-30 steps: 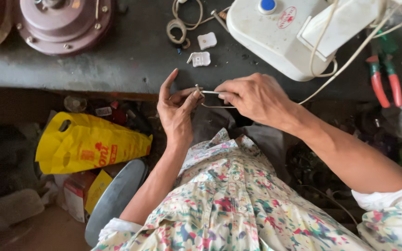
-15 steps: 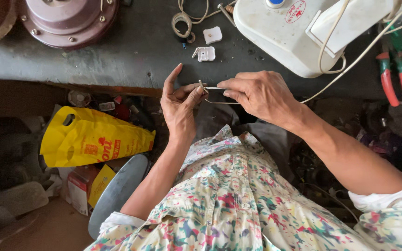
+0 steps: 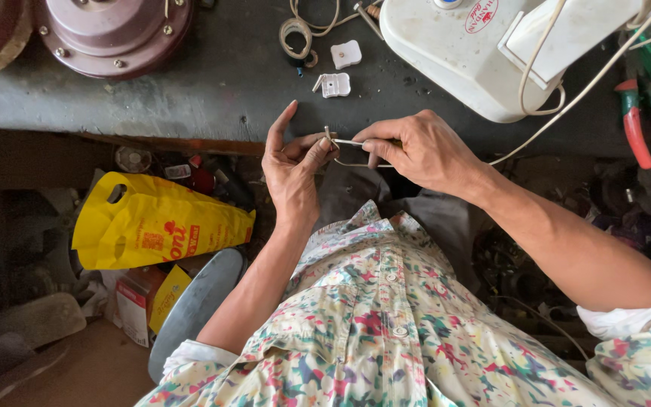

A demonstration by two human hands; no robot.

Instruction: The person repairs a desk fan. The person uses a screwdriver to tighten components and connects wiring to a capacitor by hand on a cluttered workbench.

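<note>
My left hand [image 3: 292, 162] pinches the bare end of a thin white wire [image 3: 345, 142] between thumb and fingers, its index finger raised. My right hand [image 3: 420, 149] grips the same wire just to the right, fingers curled around it. The wire trails off right and up toward a white appliance [image 3: 484, 53] on the dark workbench [image 3: 190, 90]. Both hands hover at the bench's front edge, above my lap in a flowered shirt. Two white plug halves [image 3: 338, 69] lie on the bench just beyond my hands.
A maroon round motor housing [image 3: 111, 30] sits at the bench's back left. Red-and-green pliers [image 3: 646, 113] lie at the right. A coil of cord [image 3: 295, 34] rests near the plug pieces. Under the bench lie a yellow plastic bag [image 3: 152, 222], boxes and a grey disc [image 3: 194, 305].
Both hands stay on the wire with small finger shifts; my left thumb has closed tighter on the wire end. The view has drifted slightly.
</note>
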